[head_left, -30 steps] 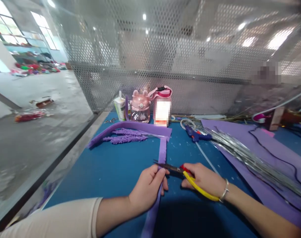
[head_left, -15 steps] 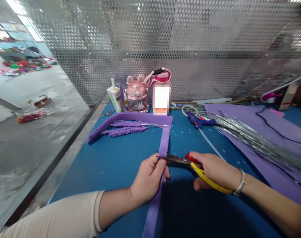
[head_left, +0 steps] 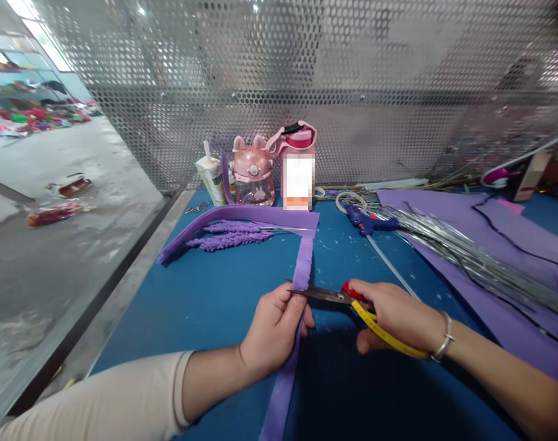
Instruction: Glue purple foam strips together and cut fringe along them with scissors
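Note:
My left hand is closed around a long purple foam strip that runs from the table's near edge up to a bend by the bottles. My right hand grips yellow-and-red handled scissors. Their dark blades point left and meet the strip's edge just above my left thumb. Both hands rest low over the blue table.
Purple lavender-like sprigs lie beside the strip's far arm. Behind stand a drink carton, a pink bunny bottle and a pink flask. A blue glue gun, silver wires and purple foam sheets lie right. Perforated metal walls stand behind.
The view has tilted down a little and steadied. The scissors' blades have closed on the strip's edge near my left thumb; both hands stay in nearly the same place.

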### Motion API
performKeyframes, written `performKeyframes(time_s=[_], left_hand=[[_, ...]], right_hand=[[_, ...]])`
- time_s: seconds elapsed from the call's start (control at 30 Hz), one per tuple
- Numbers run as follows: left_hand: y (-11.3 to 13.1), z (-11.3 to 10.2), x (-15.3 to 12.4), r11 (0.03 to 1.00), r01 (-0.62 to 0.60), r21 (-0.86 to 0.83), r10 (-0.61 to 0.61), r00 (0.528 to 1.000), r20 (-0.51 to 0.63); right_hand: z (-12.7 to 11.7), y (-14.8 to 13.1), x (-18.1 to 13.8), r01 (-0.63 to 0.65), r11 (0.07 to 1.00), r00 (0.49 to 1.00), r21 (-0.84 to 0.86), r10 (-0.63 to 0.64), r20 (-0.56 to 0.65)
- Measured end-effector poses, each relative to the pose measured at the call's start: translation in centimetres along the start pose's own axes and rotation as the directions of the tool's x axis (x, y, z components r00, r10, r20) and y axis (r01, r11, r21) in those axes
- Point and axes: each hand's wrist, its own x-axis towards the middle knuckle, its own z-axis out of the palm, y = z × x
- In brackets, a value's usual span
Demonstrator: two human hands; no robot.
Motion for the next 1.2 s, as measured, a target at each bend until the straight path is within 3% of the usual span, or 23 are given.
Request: performKeyframes(time_s=[0.57, 1.07, 1.2], left_hand=[[0.1, 0.0, -0.1, 1.0, -0.012, 0.026, 0.01, 0.998, 0.063], [-0.6, 0.1, -0.1, 0.998, 0.022, -0.059, -0.019, 0.998, 0.058], [0.1, -0.3, -0.1, 0.999, -0.006, -0.043, 0.011, 0.992, 0.125]], right_hand=[[0.4, 0.2, 0.5, -0.005, 0.995, 1.0, 0.1, 0.005, -0.001], [0.7, 1.0, 1.1, -0.037, 0.987, 0.996, 0.157, 0.023, 0.089], [0.4, 0.8, 1.0, -0.045, 0.981, 0.997, 0.187, 0.031, 0.077]])
